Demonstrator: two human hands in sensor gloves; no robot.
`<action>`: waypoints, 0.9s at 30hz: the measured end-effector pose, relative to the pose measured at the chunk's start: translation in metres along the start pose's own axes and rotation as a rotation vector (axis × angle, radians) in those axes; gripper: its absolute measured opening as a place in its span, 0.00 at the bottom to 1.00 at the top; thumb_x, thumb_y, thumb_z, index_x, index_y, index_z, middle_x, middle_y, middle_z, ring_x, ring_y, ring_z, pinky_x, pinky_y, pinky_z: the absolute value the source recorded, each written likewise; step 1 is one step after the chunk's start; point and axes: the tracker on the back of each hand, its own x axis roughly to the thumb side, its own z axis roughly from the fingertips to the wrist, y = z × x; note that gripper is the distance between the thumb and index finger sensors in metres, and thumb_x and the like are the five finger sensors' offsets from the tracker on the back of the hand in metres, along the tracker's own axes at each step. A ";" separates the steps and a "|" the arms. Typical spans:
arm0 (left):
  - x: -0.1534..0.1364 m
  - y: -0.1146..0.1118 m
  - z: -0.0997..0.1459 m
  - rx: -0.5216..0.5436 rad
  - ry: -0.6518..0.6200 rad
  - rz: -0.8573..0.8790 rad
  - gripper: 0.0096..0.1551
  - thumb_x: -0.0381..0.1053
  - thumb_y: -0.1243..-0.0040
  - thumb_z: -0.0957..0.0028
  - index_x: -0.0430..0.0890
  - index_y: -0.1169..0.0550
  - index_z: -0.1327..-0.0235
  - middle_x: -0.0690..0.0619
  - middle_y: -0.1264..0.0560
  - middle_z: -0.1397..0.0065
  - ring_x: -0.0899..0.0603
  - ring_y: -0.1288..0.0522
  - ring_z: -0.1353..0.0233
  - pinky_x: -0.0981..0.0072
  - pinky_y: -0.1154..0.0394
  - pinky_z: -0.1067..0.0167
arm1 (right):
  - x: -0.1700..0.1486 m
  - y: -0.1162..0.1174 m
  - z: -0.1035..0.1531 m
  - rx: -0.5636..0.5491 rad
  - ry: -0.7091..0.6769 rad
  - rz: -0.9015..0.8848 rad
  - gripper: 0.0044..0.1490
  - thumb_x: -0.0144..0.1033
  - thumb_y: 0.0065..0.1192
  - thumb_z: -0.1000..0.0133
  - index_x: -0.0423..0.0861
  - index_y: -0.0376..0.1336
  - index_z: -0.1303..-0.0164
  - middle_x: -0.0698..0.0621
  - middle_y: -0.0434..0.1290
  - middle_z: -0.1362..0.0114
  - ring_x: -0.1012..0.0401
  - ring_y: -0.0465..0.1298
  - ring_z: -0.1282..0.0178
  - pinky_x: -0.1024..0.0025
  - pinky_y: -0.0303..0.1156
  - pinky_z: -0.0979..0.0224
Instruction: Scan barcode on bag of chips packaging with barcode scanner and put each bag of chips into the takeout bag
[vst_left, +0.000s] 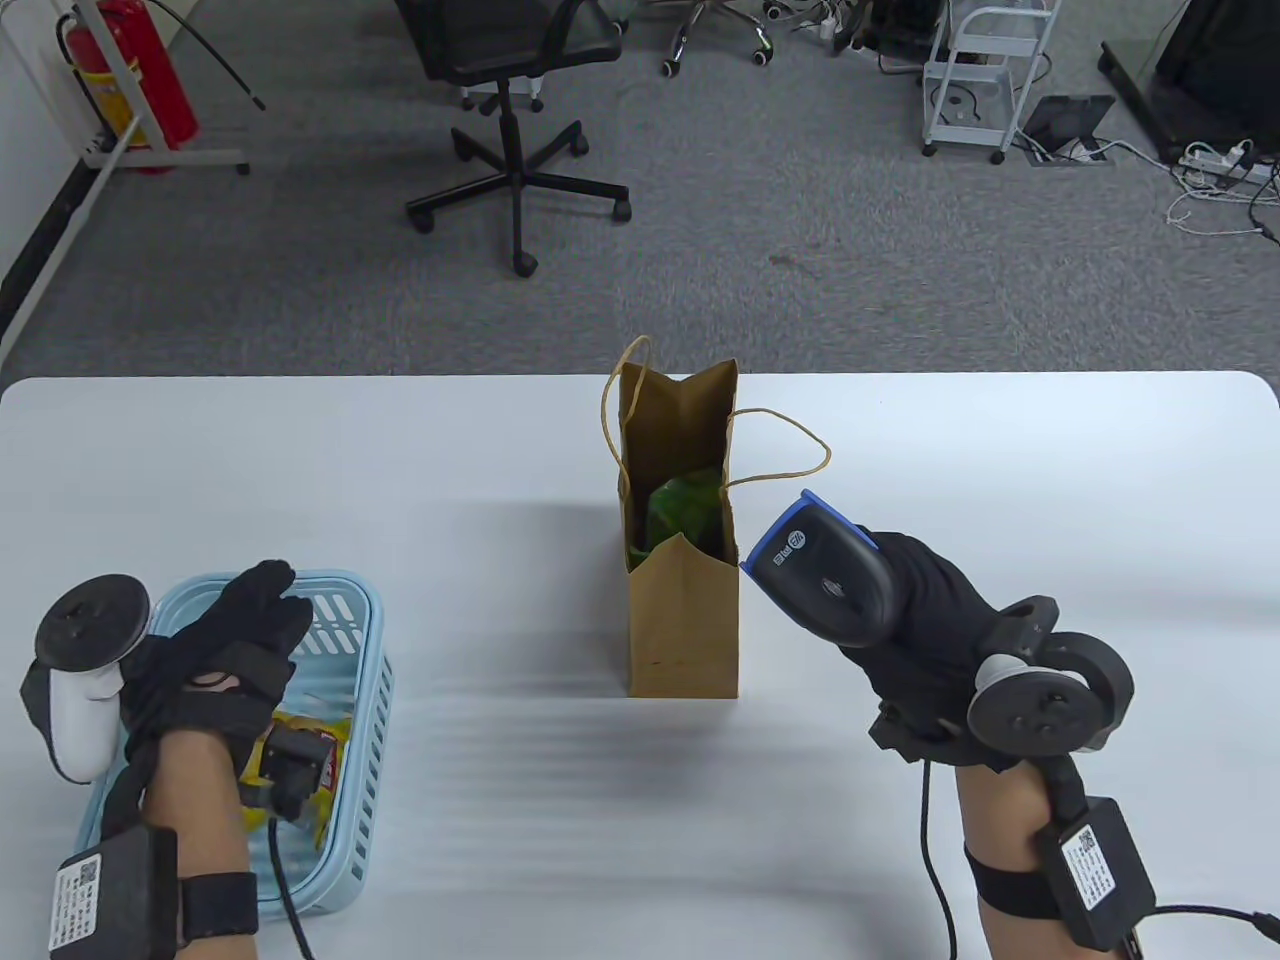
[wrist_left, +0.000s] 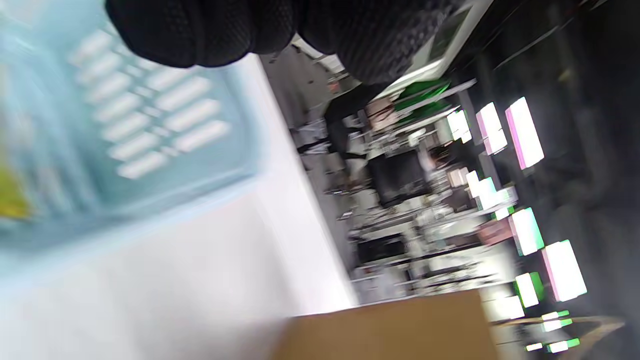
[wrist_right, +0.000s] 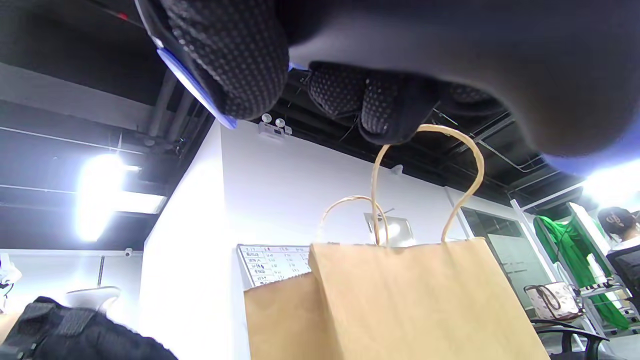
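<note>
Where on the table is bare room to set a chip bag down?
Bare tabletop lies between the blue basket and the paper takeout bag; also behind both and at far right. Crowded: right of the bag, where the right hand holds the barcode scanner.

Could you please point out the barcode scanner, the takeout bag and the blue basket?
barcode scanner (vst_left: 825, 580), table view, top of its head.
takeout bag (vst_left: 683, 630), table view, front panel.
blue basket (vst_left: 352, 620), table view, far right wall.

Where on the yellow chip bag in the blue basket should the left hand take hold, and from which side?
Judging from the table view, the yellow chip bag lies low inside the blue basket, walled on all sides. So the left hand should probably come straight down from above and pinch its exposed right-hand edge, the only part clearly showing; the rest is hidden under the wrist.
</note>
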 end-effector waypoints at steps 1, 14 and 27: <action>-0.005 0.001 -0.002 -0.007 0.032 -0.060 0.38 0.43 0.43 0.38 0.37 0.38 0.15 0.29 0.46 0.19 0.21 0.41 0.26 0.31 0.36 0.34 | -0.001 0.001 0.000 0.002 0.002 0.001 0.38 0.42 0.70 0.39 0.34 0.60 0.25 0.40 0.75 0.32 0.46 0.83 0.40 0.43 0.76 0.36; -0.046 -0.042 -0.050 -0.291 0.423 -0.677 0.40 0.47 0.39 0.40 0.45 0.38 0.13 0.37 0.54 0.13 0.19 0.50 0.19 0.22 0.43 0.31 | -0.006 0.009 -0.001 0.030 0.015 0.025 0.39 0.42 0.69 0.39 0.34 0.60 0.25 0.40 0.74 0.32 0.46 0.83 0.40 0.43 0.76 0.36; -0.085 -0.059 -0.074 -0.454 0.611 -0.694 0.54 0.56 0.36 0.44 0.50 0.53 0.14 0.40 0.61 0.14 0.21 0.54 0.17 0.26 0.42 0.28 | -0.017 0.003 -0.001 0.003 0.044 -0.023 0.39 0.42 0.69 0.38 0.33 0.59 0.25 0.40 0.74 0.32 0.46 0.82 0.40 0.43 0.76 0.35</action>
